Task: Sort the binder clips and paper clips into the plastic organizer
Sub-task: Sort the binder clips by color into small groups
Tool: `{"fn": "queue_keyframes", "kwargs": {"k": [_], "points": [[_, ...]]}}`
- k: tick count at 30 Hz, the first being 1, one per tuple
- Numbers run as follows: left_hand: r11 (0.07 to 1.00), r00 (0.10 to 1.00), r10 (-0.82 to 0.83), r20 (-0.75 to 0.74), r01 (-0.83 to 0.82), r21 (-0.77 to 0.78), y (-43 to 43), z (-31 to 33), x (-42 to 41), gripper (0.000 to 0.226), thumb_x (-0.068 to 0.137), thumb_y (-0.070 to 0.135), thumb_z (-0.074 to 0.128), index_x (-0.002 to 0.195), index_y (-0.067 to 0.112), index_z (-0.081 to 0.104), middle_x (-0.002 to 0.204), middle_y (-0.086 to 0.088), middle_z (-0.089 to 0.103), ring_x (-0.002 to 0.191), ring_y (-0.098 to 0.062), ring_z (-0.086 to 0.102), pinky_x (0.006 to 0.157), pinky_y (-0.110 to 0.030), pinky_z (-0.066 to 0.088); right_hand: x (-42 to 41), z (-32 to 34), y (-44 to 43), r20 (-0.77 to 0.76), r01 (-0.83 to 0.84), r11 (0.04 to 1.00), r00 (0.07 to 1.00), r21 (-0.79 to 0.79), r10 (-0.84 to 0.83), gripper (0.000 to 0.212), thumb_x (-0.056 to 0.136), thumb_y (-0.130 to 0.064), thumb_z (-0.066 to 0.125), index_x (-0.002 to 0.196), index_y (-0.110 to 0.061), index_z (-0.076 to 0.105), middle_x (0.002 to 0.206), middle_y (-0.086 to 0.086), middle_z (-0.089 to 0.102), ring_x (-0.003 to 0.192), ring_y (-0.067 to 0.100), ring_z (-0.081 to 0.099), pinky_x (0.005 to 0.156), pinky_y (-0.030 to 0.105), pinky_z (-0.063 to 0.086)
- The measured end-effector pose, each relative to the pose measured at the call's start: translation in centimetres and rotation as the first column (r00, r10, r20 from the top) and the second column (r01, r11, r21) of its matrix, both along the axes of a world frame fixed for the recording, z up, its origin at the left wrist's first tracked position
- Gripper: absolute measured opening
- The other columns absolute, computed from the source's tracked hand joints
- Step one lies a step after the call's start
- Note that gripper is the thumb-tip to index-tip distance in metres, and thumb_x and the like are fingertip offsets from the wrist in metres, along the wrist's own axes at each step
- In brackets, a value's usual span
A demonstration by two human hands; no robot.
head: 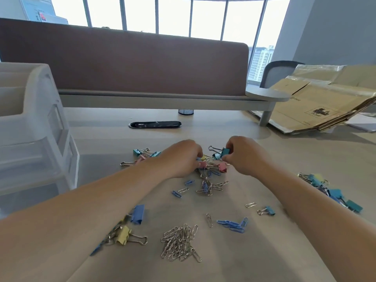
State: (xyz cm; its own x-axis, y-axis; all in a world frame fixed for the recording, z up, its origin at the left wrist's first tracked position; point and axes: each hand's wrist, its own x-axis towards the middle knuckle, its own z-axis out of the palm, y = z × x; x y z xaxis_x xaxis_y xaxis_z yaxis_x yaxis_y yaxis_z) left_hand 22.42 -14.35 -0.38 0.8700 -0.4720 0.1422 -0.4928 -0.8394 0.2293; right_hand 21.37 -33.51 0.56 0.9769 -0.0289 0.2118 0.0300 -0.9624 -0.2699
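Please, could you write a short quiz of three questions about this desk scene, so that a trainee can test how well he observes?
1. True or false: the right hand pinches a teal binder clip.
2. Where does the plastic organizer stand? A) at the person's left B) at the person's right C) on the floor
3. Fill in: the small group of paper clips to the right of the heap of silver paper clips is ___ in colour.
Key: 1 true; 2 A; 3 blue.
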Motion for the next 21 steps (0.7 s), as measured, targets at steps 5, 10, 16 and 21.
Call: {"fn": "queue_keyframes", "kwargs": {"k": [5, 10, 16, 21], "points": [[0.984, 0.994, -0.108, 0.007, 0.106, 0.142, -1.5, -0.4, 1.0, 0.035, 0.094, 0.019, 0.056, 0.128, 0.029, 0.060, 0.114, -0.002, 0.054, 0.107, -0.023, 0.054, 0.081, -0.034, 0.046, 0.3, -0.4, -0.1, -0.081, -0.039, 0.999, 0.996, -0.018, 0.037, 0.021, 0.082, -0.024, 0.069, 0.095, -0.008, 0.066, 0.095, 0.009, 0.066, 0.084, 0.026, 0.060, 0.068, 0.034, 0.048], [0.954, 0.985, -0.172, 0.002, 0.166, 0.250, -1.5, -0.5, 1.2, 0.032, 0.088, 0.005, 0.051, 0.108, 0.024, 0.066, 0.096, -0.002, 0.053, 0.091, -0.021, 0.050, 0.066, -0.030, 0.034, 0.9, -1.1, 0.3, -0.158, -0.107, 0.994, 0.982, -0.033, 0.100, 0.028, 0.077, -0.030, 0.077, 0.091, -0.015, 0.059, 0.094, 0.004, 0.062, 0.082, 0.023, 0.056, 0.063, 0.032, 0.043], [0.935, 0.973, -0.213, 0.089, 0.177, 0.306, -0.7, -0.4, 1.3, 0.021, 0.084, 0.005, 0.052, 0.097, 0.018, 0.063, 0.085, 0.000, 0.047, 0.088, -0.023, 0.049, 0.064, -0.032, 0.038, 1.0, -1.3, 0.5, -0.167, -0.147, 0.988, 0.976, -0.049, 0.137, 0.029, 0.076, -0.028, 0.076, 0.092, -0.008, 0.063, 0.092, 0.011, 0.067, 0.074, 0.026, 0.057, 0.059, 0.031, 0.040], [0.966, 0.985, -0.156, 0.071, 0.137, 0.219, -0.4, 0.4, 0.8, 0.015, 0.090, 0.012, 0.054, 0.090, 0.027, 0.053, 0.087, 0.003, 0.043, 0.089, -0.020, 0.046, 0.068, -0.031, 0.036, 0.8, -1.2, 0.1, -0.129, -0.130, 0.991, 0.983, 0.032, 0.133, 0.020, 0.074, -0.025, 0.073, 0.085, -0.015, 0.060, 0.087, 0.007, 0.067, 0.071, 0.023, 0.058, 0.058, 0.030, 0.043]]}}
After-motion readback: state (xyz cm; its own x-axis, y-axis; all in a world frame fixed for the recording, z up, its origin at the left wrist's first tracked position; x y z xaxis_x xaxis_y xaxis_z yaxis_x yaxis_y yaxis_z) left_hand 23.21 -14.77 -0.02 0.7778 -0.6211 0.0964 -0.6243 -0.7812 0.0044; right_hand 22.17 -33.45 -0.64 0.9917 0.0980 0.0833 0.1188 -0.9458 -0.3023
